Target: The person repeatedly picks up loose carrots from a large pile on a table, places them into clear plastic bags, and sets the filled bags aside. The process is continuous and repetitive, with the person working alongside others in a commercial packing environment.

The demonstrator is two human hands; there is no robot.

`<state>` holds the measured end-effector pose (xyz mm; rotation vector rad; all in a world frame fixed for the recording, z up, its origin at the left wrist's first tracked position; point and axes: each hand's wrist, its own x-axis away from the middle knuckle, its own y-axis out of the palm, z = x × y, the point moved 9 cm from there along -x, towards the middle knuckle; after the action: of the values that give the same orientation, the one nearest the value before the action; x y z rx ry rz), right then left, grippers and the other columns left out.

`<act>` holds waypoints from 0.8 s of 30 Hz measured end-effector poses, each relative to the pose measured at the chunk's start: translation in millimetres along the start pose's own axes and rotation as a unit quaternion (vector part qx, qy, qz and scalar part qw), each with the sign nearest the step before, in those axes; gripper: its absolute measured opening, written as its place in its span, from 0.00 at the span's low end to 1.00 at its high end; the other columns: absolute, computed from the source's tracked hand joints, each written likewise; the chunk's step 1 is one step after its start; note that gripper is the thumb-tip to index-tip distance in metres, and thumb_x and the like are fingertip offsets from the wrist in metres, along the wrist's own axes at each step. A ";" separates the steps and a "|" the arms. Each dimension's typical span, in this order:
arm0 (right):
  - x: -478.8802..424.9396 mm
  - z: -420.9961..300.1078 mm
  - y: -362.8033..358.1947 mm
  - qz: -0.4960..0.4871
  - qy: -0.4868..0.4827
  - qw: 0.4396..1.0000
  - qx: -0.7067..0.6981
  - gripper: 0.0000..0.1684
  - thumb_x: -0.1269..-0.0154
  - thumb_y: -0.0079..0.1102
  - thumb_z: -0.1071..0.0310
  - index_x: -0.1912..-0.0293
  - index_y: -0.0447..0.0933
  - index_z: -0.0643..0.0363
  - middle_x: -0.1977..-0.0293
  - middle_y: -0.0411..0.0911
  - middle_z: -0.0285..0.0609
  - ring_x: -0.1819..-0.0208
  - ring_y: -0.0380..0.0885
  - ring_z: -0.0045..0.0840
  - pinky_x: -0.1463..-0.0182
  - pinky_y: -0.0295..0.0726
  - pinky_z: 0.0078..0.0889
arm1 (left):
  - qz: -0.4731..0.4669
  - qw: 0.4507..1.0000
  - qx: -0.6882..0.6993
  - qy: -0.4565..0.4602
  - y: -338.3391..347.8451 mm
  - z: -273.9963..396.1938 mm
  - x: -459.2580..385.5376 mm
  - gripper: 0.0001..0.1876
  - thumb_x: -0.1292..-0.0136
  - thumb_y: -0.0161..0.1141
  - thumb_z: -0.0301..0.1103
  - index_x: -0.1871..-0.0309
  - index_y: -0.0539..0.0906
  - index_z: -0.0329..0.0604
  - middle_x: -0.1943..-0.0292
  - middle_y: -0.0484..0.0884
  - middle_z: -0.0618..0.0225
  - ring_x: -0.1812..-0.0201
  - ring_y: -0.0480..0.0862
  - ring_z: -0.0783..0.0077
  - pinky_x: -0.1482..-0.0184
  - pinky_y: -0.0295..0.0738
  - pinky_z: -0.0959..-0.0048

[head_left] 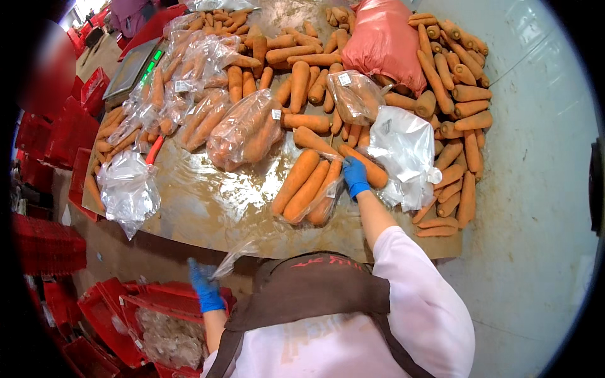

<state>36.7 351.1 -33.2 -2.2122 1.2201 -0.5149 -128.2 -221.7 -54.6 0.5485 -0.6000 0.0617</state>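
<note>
My right hand (355, 177), in a blue glove, is closed at the upper right edge of a clear plastic bag (309, 215). Several large carrots (302, 182) lie in that bag on the wet tabletop (189, 198). Against the same hand rests a loose carrot (371, 170). My left hand (205, 288), also gloved in blue, is off the table's front edge above red crates. A thin strip of clear plastic film (234, 257) trails from it; blur hides whether the fingers grip it. White-looking plastic bags (401, 156) are stacked right of my right hand.
Filled carrot bags (248, 130) and loose carrots (465, 108) cover the table's far and right parts. A red sack (383, 45) stands behind. At the left are a scale (130, 68) and a bundle of clear bags (130, 189). Red crates (160, 307) stand below.
</note>
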 end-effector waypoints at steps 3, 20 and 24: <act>8.6 2.9 -3.8 -0.060 0.044 0.991 -0.107 0.08 0.40 0.48 0.73 0.62 0.75 0.64 0.71 0.76 0.41 0.70 0.72 0.22 0.65 0.73 0.23 | 0.091 0.993 -0.042 0.058 -79.2 46.0 -6.8 0.19 0.39 0.56 0.48 0.80 0.64 0.52 0.87 0.62 0.78 0.86 0.62 0.77 0.82 0.59 0.74; 79.2 29.1 -8.3 -0.070 0.080 0.981 -0.161 0.21 0.42 0.56 0.67 0.50 0.71 0.68 0.61 0.77 0.48 0.61 0.75 0.30 0.57 0.73 0.29 | -0.339 0.929 0.054 0.138 287.5 62.5 36.6 0.11 0.36 0.53 0.39 0.74 0.73 0.47 0.75 0.71 0.76 0.70 0.71 0.75 0.53 0.66 0.73; 94.6 25.3 -13.9 -0.123 0.097 0.950 -0.270 0.18 0.41 0.57 0.64 0.54 0.71 0.65 0.67 0.74 0.37 0.67 0.71 0.21 0.62 0.72 0.22 | -0.314 0.818 -0.381 0.295 311.0 35.1 30.2 0.11 0.37 0.53 0.30 0.54 0.75 0.35 0.49 0.73 0.65 0.47 0.70 0.75 0.44 0.61 0.76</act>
<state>108.6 283.3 -37.9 -2.8613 1.3078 -0.5546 -187.0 23.6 133.1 -0.0987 0.2132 -0.6015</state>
